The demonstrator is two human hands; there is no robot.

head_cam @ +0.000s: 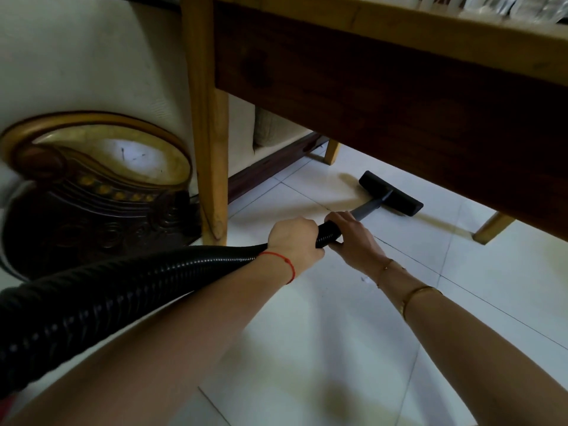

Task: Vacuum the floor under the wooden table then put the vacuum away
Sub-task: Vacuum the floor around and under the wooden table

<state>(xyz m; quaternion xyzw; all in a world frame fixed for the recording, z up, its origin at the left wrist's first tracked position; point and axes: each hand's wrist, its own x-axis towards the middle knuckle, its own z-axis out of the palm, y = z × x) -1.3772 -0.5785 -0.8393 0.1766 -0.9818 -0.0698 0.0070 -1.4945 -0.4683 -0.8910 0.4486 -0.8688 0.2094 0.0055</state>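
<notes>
Both my forearms reach forward: left hand (293, 238) and right hand (353, 238) grip the black ribbed vacuum hose (129, 287). Its flat black floor nozzle (390, 193) rests on white tiles (338, 348) beneath the wooden table (384, 96).

A black ribbed vacuum hose (129, 287) is gripped by both hands. The left hand (293, 238) is wrapped around the hose just behind the right hand (353, 238), whose fingers (336, 217) are curled over the hose's front end. Beyond those fingers, a grey tube (368, 207) is seen leading to the black floor nozzle (390, 193), which is laid on the white tiled floor (338, 333) under the wooden table (368, 87). To the left of the fingers, a table leg (210, 149) is planted beside an ornate carved sofa (92, 179).
</notes>
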